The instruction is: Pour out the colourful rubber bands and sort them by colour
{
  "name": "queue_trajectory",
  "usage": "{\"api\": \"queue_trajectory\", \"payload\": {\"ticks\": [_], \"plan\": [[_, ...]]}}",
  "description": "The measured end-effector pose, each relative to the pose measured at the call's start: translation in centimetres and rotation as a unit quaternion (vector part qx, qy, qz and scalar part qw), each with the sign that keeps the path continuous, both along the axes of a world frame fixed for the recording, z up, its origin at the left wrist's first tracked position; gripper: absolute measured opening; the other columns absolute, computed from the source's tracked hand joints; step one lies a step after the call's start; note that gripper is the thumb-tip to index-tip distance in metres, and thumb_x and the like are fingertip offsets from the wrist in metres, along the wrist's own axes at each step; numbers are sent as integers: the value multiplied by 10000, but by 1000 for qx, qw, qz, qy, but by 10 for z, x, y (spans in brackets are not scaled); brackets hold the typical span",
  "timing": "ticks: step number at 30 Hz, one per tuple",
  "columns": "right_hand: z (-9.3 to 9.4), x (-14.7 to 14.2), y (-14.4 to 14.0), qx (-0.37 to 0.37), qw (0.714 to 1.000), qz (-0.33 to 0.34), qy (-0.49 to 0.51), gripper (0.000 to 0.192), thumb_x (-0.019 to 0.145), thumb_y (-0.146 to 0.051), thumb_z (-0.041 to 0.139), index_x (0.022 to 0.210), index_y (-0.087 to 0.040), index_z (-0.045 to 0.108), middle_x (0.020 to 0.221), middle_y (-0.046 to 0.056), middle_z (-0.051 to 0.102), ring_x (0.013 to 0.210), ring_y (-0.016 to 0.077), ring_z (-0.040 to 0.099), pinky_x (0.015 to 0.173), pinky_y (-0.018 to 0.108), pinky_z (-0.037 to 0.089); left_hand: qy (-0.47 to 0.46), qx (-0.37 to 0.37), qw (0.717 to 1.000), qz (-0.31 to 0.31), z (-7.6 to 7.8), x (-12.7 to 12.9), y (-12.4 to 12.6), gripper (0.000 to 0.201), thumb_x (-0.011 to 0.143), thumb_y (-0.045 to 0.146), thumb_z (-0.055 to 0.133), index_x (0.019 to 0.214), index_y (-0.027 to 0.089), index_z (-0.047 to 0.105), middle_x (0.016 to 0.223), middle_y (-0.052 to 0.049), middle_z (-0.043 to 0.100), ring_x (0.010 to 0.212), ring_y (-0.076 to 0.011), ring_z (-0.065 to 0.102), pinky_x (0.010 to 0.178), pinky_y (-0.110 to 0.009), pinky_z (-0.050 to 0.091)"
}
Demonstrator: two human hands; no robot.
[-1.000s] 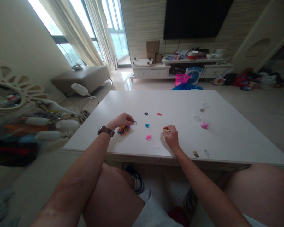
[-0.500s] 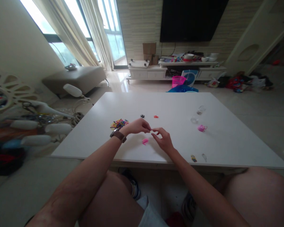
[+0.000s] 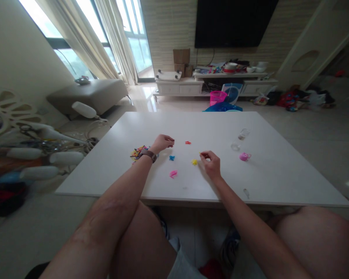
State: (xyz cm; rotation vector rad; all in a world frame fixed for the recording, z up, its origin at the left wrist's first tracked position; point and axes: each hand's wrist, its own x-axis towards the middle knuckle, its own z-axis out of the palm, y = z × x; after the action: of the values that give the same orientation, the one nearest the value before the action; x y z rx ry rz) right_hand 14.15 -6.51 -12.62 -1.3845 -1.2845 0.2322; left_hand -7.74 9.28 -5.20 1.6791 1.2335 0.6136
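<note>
My left hand (image 3: 164,142), with a brown-strapped watch on the wrist, is over the table beyond a small blue cluster (image 3: 171,158). Its fingertips are pinched together at some small dark bits, which they mostly hide. Beside a little yellow cluster (image 3: 194,162), my right hand (image 3: 212,164) is raised with thumb and forefinger closed on a tiny yellowish piece. A mixed pile of small colourful pieces (image 3: 136,154) lies partly behind the left wrist. Orange-red pieces (image 3: 187,142) lie between the hands, farther back. A pink cluster (image 3: 173,174) is nearer to me.
On the white table (image 3: 282,174), a clear container (image 3: 244,134), a clear round piece (image 3: 235,147) and a pink cup-like item (image 3: 244,156) stand at the right. A small clear item (image 3: 246,193) lies near the front edge. White padded arms (image 3: 66,158) are left of the table.
My hands have parted from their meeting point over the table. The left went back and left to the dark pieces; the right moved right. Blue and yellow clusters are now uncovered.
</note>
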Motion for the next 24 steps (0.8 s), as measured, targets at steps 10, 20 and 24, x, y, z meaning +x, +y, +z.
{"api": "queue_trajectory", "payload": {"ticks": [10,20,24], "plan": [[-3,0,0,-20,997,-24,73,160,843,-355,634,837,-205,691,832,31,712,722,175,635,722,324,529,89,12,986,144,-38,10,38,291,659,262,814,895,113,730,741,-90,741,655,-132,673,652,-216,525],[-4,-2,1,-35,999,18,20,135,820,-298,636,782,-203,725,811,35,693,675,159,602,634,294,491,154,40,978,135,-31,-1,40,212,755,285,700,880,118,738,817,-113,755,687,-147,701,667,-219,526],[-7,-1,1,-54,998,29,18,123,809,-296,647,835,-202,722,776,23,698,645,155,596,632,293,486,158,59,977,130,-17,-8,28,196,755,238,674,887,107,735,855,-115,757,646,-137,686,654,-221,520]]}}
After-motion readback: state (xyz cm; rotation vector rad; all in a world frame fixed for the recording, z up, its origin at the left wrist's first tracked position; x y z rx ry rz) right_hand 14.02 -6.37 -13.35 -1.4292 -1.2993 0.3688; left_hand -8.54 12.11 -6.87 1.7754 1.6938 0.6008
